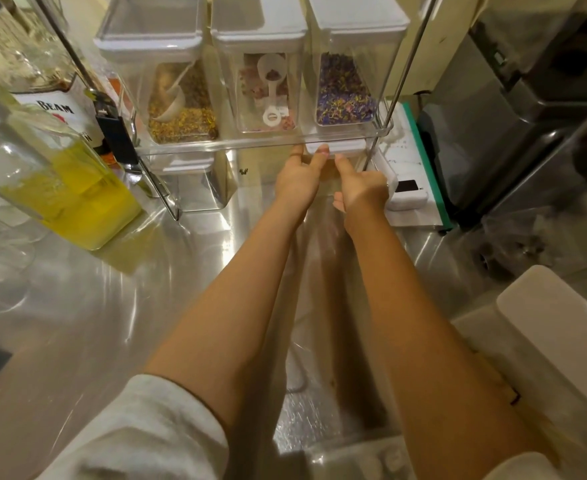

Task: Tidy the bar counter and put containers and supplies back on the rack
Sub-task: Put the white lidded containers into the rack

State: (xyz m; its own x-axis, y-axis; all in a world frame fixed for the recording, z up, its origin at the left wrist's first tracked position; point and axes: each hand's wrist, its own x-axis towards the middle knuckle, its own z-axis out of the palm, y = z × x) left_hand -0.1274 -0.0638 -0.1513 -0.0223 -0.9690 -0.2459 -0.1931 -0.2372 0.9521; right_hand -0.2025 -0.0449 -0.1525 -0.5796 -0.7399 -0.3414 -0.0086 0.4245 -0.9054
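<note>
Reaching forward under the upper shelf of the rack (250, 144), both hands meet at a clear container (335, 148) with a white lid that stands on the lower level, at the right end of the rack, just inside its right leg. The left hand (297, 180) holds it from the left, with the thumb pointing up against the front of the lid and the other fingers going behind it, so I judge it as a grip, though the far fingers are hidden. The right hand (363, 188) is curled around the right side of the same container, index finger stretched up to the lid. On the upper shelf three containers already stand side by side: yellow dried petals (181, 119) at the left, a pink mix with a white scoop (268, 95) in the middle, purple dried flowers (345, 98) at the right. Another lidded container (190, 181) stands on the lower level at the left end. A bottle of yellow liquid (77, 192) stands on the steel counter (112, 306) near the left foot of the rack. The step in hand seems to be seating this container in the lower right place. The next move calls for pushing it straight back until it is in line with its neighbour, then letting go without hitting the shelf above.
</note>
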